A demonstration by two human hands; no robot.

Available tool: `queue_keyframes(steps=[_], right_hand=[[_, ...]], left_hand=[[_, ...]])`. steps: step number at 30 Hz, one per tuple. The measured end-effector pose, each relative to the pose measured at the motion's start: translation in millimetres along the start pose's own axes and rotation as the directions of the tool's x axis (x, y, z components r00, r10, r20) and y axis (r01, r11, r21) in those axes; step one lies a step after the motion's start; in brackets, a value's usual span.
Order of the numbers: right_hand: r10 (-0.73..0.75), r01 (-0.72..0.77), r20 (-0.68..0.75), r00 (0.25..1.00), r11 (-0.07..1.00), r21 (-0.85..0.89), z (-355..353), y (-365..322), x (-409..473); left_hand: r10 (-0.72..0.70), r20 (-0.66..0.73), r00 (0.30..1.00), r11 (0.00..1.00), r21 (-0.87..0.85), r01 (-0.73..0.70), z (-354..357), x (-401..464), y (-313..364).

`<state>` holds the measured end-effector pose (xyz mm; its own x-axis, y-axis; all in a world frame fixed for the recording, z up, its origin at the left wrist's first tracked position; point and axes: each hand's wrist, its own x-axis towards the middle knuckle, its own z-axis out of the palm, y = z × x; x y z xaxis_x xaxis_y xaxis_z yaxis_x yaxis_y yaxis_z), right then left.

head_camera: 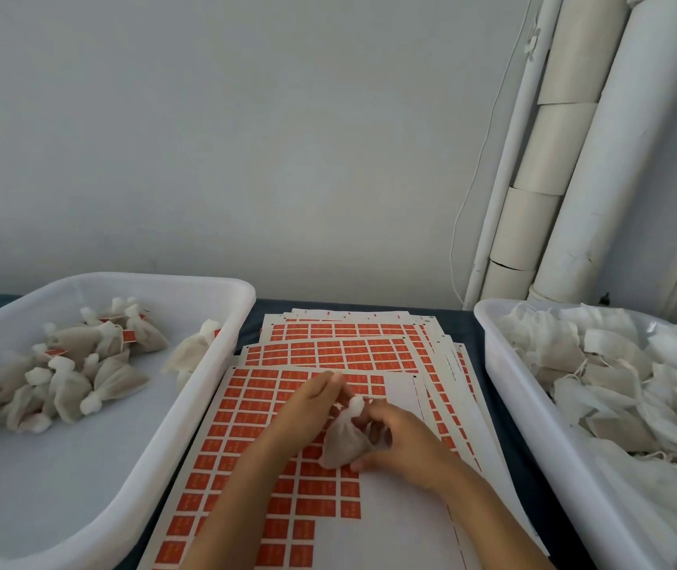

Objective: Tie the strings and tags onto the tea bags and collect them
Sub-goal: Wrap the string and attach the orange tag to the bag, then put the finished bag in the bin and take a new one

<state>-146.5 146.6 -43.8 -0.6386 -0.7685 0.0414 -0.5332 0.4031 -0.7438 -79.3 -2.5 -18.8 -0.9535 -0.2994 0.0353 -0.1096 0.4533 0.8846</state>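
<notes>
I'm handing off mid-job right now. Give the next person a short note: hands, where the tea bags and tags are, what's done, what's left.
Left hand: fingertips pinch the gathered top of the tea bag in hand.
Right hand: grip on the same bag's body, above the front tag sheet.
Left tray: a pile of tied bags, several showing orange tags, plus one apart near the right wall.
Right tray: a heap of untied bags with loose strings.
Done: the left-tray batch.
Left: finish tying this one, drop it in the left tray, then work through the right tray. Many tags remain on the stacked sheets.
</notes>
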Motion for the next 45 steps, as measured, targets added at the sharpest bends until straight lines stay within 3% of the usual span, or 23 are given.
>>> queue_keyframes(steps=[6,11,14,18,21,24,27,30,33,39,45], right_hand=[[0.014,-0.014,-0.022,1.000,0.999,0.039,-1,10,2],[0.015,-0.007,-0.102,0.995,0.998,0.069,-1,1,12],[0.019,0.026,-0.213,0.977,0.978,0.205,-2,-23,23],[0.030,0.171,-0.383,0.923,0.860,0.481,-3,-73,41],[0.014,0.269,-0.403,0.915,0.724,0.635,3,-110,57],[-0.032,0.237,-0.270,0.962,0.583,0.777,10,-137,75],[-0.072,0.143,-0.124,0.990,0.520,0.842,16,-153,96],[-0.087,0.062,-0.016,0.996,0.558,0.828,22,-159,113],[-0.045,-0.014,0.053,0.998,0.623,0.782,24,-161,126],[0.037,-0.072,0.062,0.997,0.622,0.780,21,-162,139],[0.103,-0.024,-0.043,0.994,0.569,0.822,2,-152,121]], left_hand=[[-0.133,0.184,0.974,0.903,0.427,0.043,-13,-14,-10],[-0.039,0.010,0.999,0.929,0.368,0.033,-11,-22,-8],[0.058,-0.161,0.985,0.951,0.309,-0.005,-21,-23,6],[0.256,-0.447,0.857,0.917,0.392,-0.069,-49,-21,40],[0.317,-0.583,0.748,0.907,0.416,-0.060,-77,-18,58],[0.254,-0.711,0.656,0.934,0.358,0.027,-103,-10,61],[0.055,-0.813,0.579,0.983,0.145,0.110,-118,4,53],[-0.224,-0.772,0.595,0.972,-0.136,0.190,-130,20,39],[-0.331,-0.722,0.608,0.943,-0.240,0.228,-139,31,22],[-0.377,-0.670,0.639,0.922,-0.202,0.331,-138,46,24],[-0.166,-0.661,0.732,0.979,-0.020,0.204,-119,45,47]])
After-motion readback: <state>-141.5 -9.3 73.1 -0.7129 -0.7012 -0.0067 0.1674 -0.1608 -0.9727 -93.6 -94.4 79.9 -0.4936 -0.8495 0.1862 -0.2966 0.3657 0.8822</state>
